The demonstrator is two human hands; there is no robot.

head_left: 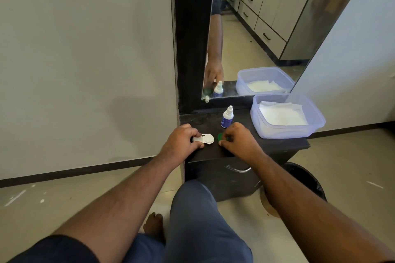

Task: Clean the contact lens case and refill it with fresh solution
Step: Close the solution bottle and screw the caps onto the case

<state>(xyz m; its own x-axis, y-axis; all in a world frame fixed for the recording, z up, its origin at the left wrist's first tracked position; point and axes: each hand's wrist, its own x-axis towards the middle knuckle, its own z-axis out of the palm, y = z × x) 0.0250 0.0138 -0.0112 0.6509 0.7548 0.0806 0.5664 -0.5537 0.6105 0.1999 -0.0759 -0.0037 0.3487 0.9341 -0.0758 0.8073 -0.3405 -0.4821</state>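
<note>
Lens case [204,139] — in left hand [181,142]

A low black table [252,151] stands at the centre of the frame. On it lie a white lens case [204,139] at the left, a green cap [220,136] just beside it, a small white bottle [227,118] upright behind, and a clear plastic box [287,132] at the right, near the edge.

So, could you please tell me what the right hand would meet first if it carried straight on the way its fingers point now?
The right hand points left across the black cabinet top, fingers on a green cap. Past that, it would probably meet the white lens case held by the left hand.
</note>
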